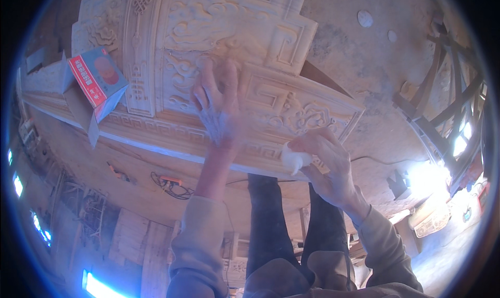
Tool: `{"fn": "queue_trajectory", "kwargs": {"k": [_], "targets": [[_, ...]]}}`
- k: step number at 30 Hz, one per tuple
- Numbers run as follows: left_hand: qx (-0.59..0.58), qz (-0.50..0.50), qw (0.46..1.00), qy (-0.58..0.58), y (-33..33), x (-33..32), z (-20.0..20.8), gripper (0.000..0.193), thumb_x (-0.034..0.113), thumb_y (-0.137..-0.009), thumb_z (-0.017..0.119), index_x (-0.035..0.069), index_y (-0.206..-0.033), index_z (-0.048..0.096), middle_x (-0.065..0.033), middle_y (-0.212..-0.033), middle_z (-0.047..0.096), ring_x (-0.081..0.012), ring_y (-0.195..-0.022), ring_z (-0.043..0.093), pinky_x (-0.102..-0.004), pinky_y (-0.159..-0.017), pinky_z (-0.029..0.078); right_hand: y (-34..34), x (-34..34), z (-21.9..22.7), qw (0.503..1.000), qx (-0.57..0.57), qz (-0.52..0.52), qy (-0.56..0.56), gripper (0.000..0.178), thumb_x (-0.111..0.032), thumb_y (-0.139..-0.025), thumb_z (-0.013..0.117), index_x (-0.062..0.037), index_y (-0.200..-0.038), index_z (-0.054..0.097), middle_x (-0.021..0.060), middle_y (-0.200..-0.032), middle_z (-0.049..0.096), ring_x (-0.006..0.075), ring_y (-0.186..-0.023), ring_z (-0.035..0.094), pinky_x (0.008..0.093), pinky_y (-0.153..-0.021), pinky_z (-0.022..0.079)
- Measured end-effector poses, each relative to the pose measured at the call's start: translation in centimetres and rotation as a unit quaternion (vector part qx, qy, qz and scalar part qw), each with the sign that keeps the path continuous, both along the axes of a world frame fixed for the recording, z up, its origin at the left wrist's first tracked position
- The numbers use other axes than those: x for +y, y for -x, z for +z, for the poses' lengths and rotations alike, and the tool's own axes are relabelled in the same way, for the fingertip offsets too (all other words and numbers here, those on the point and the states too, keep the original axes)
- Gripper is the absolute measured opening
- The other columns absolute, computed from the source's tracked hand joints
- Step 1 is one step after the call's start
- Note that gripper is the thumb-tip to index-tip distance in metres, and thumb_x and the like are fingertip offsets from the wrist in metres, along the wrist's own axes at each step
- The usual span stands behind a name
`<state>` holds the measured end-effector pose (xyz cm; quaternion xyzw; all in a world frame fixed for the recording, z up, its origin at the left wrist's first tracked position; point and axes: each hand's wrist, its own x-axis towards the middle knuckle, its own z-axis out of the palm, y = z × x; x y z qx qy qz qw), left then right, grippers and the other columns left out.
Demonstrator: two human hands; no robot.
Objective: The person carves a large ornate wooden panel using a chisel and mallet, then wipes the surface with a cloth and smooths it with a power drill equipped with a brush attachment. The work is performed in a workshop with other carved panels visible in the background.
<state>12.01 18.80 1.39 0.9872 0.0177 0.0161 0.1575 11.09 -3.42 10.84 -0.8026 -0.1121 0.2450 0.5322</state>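
Carved pnl (177, 69), box (110, 71) w/ printed label (87, 82)

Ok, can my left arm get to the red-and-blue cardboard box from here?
Probably yes: your left grip is on the carved wooden panel, and only carved surface shows between it and the cardboard box to its left. Blur hides whether that grip is free.

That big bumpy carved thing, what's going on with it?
A person has both bare hands at the pale carved panel. The left hand is fingers-down on it. The right hand pinches a white piece by the closest edge; I can't tell what it is. An open red-and-blue box sits at the left.
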Motion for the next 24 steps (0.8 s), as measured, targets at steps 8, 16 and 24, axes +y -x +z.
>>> {"fn": "queue_trajectory", "kwargs": {"k": [8, 16, 24], "targets": [[0.021, -0.030, 0.999, 0.015, 0.5, -0.3, 0.2, 0.050, 0.019, -0.098, 0.060, 0.014, -0.148, 0.055, -0.0226, -0.155, 0.037, -0.0405, -0.136, 0.037, -0.0544, -0.111, 0.029, -2.6, 1.8, -1.5, 0.996, 0.033, -0.004, 0.086, 0.041, -0.002, -0.079, 0.079, -0.0022, -0.118, 0.069, 0.0118, -0.103, 0.066, 0.0296, -0.099, 0.064, 0.0382, -0.086, 0.051], [0.034, -0.027, 0.999, -0.001, 0.4, -0.3, -0.1, 0.049, 0.024, -0.102, 0.056, 0.014, -0.149, 0.053, -0.0220, -0.155, 0.037, -0.0396, -0.137, 0.038, -0.0543, -0.111, 0.028, -4.3, 2.6, -2.8, 0.995, 0.038, -0.027, 0.088, 0.038, -0.007, -0.087, 0.075, -0.0003, -0.122, 0.066, 0.0149, -0.107, 0.065, 0.0285, -0.099, 0.065, 0.0374, -0.084, 0.051], [0.036, -0.020, 0.999, 0.001, 0.0, -0.5, 0.4, 0.051, 0.017, -0.097, 0.061, 0.012, -0.148, 0.054, -0.0203, -0.154, 0.038, -0.0372, -0.137, 0.038, -0.0506, -0.110, 0.029, -5.5, 3.2, -3.9, 0.994, 0.025, -0.026, 0.104, 0.037, -0.014, -0.092, 0.070, -0.0014, -0.125, 0.064, 0.0171, -0.108, 0.066, 0.0301, -0.099, 0.065, 0.0384, -0.084, 0.051]]}}
